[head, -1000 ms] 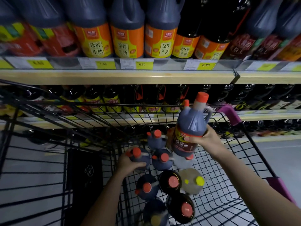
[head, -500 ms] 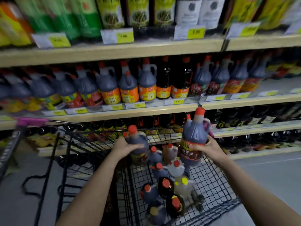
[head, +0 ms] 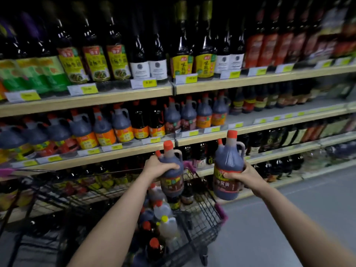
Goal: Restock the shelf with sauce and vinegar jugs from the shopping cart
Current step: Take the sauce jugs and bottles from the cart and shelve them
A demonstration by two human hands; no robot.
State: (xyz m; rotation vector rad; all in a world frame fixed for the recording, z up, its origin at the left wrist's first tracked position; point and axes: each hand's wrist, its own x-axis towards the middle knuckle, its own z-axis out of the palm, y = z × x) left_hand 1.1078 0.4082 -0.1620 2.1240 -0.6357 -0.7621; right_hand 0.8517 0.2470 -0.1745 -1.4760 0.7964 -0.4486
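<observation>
My left hand grips the shoulder of a dark sauce jug with a red cap, held upright above the shopping cart. My right hand grips a second, larger dark sauce jug around its label, out to the right of the cart. Both jugs hang in front of the middle shelf, where matching red-capped jugs stand in a row. Several more jugs, dark and pale, stay in the cart basket.
The top shelf carries tall dark bottles. A gap of bare shelf board lies right of the jug row. Lower shelves hold small dark bottles. Grey aisle floor opens on the right. A purple cart handle shows at left.
Both hands have lifted their jugs up out of the cart. The view has tilted upward, so the upper shelves have come into sight.
</observation>
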